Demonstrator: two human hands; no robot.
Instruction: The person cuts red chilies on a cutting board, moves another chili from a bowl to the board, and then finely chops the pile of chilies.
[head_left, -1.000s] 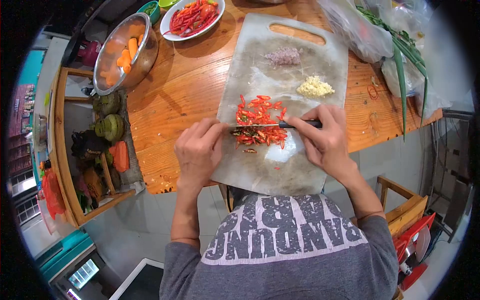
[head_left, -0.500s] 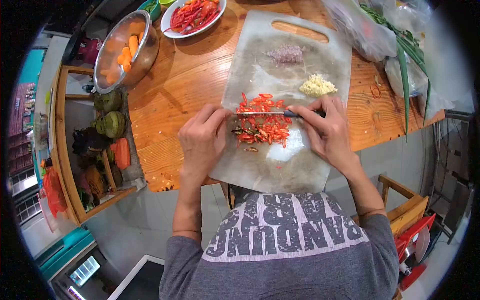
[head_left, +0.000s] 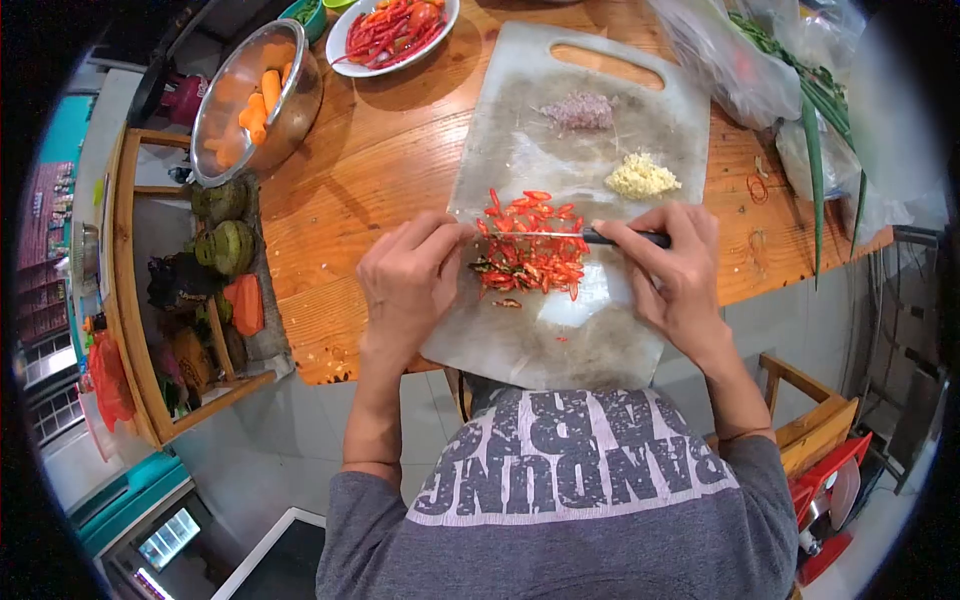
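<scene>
While a person is leaning over a pale cutting board (head_left: 520, 140) on a wooden table (head_left: 370, 170), both bare hands are working at a heap of sliced red chilies (head_left: 530, 255) near the board's middle. The right hand (head_left: 672, 275) is gripping a knife (head_left: 570, 236) by its dark handle, fingers closed round it, and the thin blade is lying level across the top of the chilies, pointing towards the left hand. The left hand (head_left: 408, 285) is resting at the board's left edge, fingers curled and pressed together at the chilies; the blade tip is coming up to its fingertips, though whether they are touching is hard to tell from this angle. A few chili bits are lying loose just nearer the person than the heap.

Farther up the board, a small mound of minced garlic (head_left: 642, 176) is sitting towards the right edge, and a pinkish chopped pile, probably shallot (head_left: 577, 110), is sitting near the board's handle slot. Beyond the board's top left corner, a white plate of whole chilies (head_left: 393, 25) is standing, and left of that a steel bowl of carrots (head_left: 255, 105). Clear bags and long green leaves (head_left: 815, 130) are lying right of the board.
</scene>
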